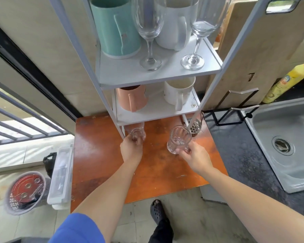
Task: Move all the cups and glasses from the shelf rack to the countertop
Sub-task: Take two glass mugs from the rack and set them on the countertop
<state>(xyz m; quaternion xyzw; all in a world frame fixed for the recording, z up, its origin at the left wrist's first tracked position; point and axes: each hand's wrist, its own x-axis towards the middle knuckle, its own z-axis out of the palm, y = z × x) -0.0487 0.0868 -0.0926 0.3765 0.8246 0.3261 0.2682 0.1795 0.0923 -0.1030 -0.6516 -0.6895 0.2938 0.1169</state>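
A white shelf rack [123, 74] stands on an orange wooden table [156, 163], beside a dark countertop [235, 155] with a steel sink [288, 137]. Its upper shelf carries a teal mug [114, 28], a white mug [172, 25] and two wine glasses [149, 23], all upright. The shelf below holds a pink mug [130, 99] and a cream mug [177, 93].

The left hand [131, 148] has its fingers curled around a clear glass [136, 131] at the rack's foot. The lowest shelf edge hides the upper part of this glass, so I cannot tell its direction. The right hand [191, 154] grips a second clear glass [178, 141] in front of the rack, over the table. Its mouth faces the camera and its long axis seems nearly upright. A metal strainer [195, 128] lies just behind it.
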